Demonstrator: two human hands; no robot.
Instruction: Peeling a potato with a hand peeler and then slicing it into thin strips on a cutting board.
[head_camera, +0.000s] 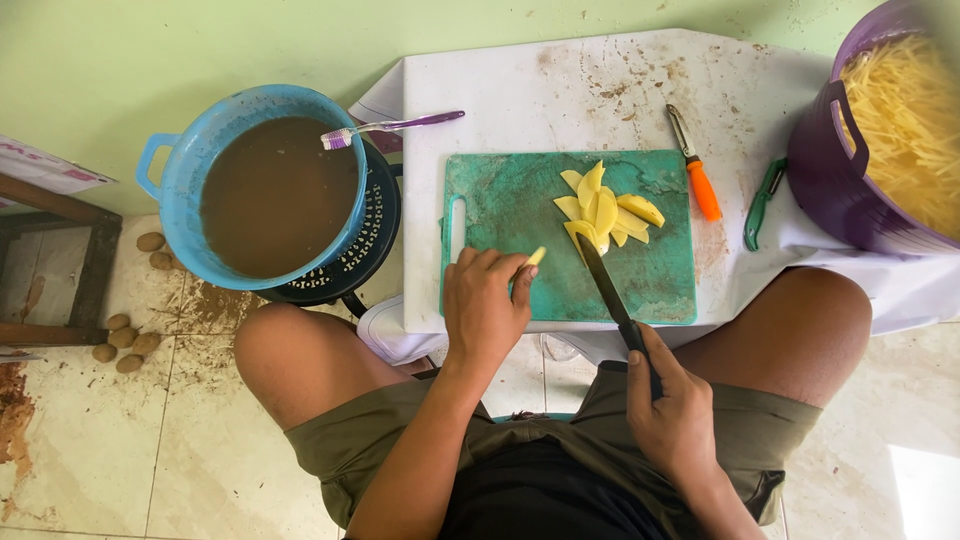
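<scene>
The person's right hand (672, 412) is clenched around the dark handle of a knife (607, 287), whose long blade runs diagonally up and to the left, tip pointing away from the body into a pile of yellow potato slices (606, 212) on a green cutting board (510, 205). The left hand (484, 305) rests on the board's near edge, fingertips pinching a small potato piece (537, 256). Around the board lie an orange-handled peeler (696, 165), a green peeler (762, 202), a purple tub of cut strips (900, 115), and a blue basin of brown water (268, 190).
</scene>
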